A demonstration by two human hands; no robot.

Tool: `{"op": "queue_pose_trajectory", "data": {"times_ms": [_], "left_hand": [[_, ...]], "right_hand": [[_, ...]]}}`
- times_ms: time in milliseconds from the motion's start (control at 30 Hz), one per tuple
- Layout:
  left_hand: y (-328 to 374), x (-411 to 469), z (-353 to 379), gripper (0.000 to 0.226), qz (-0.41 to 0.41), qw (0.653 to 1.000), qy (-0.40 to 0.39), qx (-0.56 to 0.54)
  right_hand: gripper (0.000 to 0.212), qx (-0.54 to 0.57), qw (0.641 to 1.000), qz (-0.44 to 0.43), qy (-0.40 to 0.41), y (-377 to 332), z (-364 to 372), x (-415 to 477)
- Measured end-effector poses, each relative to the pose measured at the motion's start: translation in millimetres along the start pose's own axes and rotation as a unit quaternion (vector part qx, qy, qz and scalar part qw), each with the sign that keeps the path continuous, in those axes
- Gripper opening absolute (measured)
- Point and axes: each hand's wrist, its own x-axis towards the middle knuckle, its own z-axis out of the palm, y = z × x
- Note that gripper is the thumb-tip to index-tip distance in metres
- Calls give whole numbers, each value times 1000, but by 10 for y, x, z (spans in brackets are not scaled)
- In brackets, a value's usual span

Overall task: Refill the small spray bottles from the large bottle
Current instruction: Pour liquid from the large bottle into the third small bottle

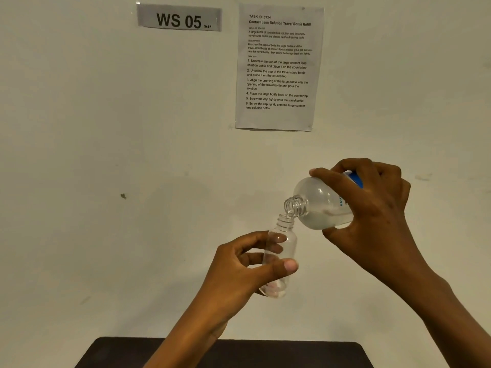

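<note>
Head view: centre-right, left hand point(239, 264) pinches small clear plastic bottle point(283, 244), near-upright. Right hand point(372, 208) wraps tilted large clear bottle point(320, 205), necks meeting. Both hang well above dark surface point(292, 354) at bottom edge.

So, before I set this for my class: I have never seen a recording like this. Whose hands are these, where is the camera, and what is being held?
There is no machine, only a person's two bare hands. The picture comes from a camera worn on the head, looking forward and down. The left hand holds a small clear bottle roughly upright, uncapped. The right hand grips the large bottle, tilted so its open neck meets the small bottle's mouth. A dark table shows at the bottom. On the wall hang a WS 05 sign and a printed instruction sheet.
</note>
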Motion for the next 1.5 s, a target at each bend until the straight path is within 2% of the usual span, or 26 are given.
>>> {"op": "queue_pose_trajectory", "data": {"times_ms": [567,767,933,1133,1400,1500], "left_hand": [[17,-23,-1,49,0,1000,-5,0],[28,-22,6,43,1,1000,-4,-4],[28,-29,10,44,0,1000,-3,-4],[25,-28,4,45,3,1000,-3,-1],[-22,-13,-7,34,-3,1000,4,-10],[-16,-17,-6,38,-1,1000,4,-8]], "right_hand": [[80,-3,1000,3,1,-10,-5,-6],[68,4,1000,0,5,-11,-3,-1],[78,-2,1000,1,3,-12,-2,-10],[78,-3,1000,-3,2,-7,-4,-12],[83,-6,1000,3,0,-10,-8,-9],[84,-9,1000,2,-2,-13,-8,-6]]}}
